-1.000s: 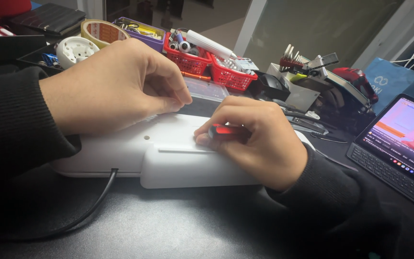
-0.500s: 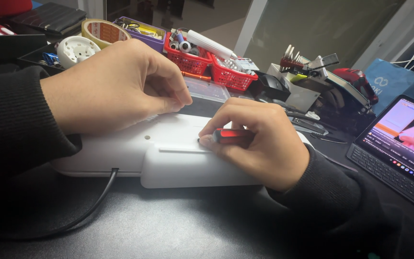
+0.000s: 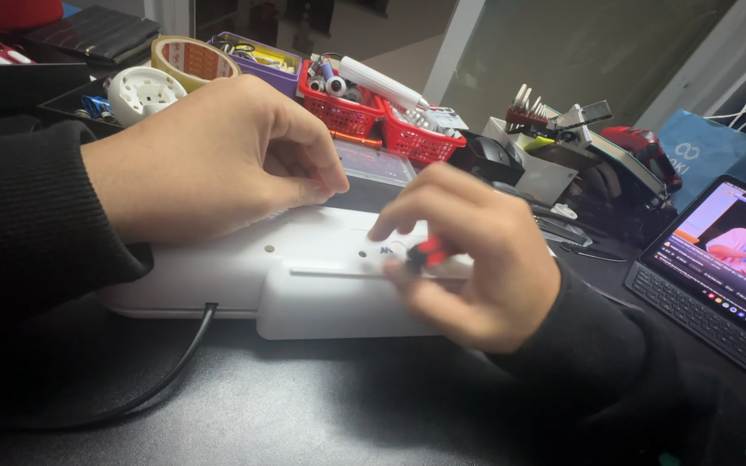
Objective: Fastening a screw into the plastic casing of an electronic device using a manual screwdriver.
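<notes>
Left hand (image 3: 209,160), loosely curled, rests on the white plastic device (image 3: 304,276). Right hand (image 3: 468,255) pinches a small red-handled screwdriver (image 3: 429,253) against the device's top, near a screw hole (image 3: 362,254).

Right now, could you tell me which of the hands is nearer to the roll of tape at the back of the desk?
Left. The left hand rests on the white device, just in front of the roll of tape. The right hand works farther right and nearer the camera, holding a small red-handled tool.
</notes>
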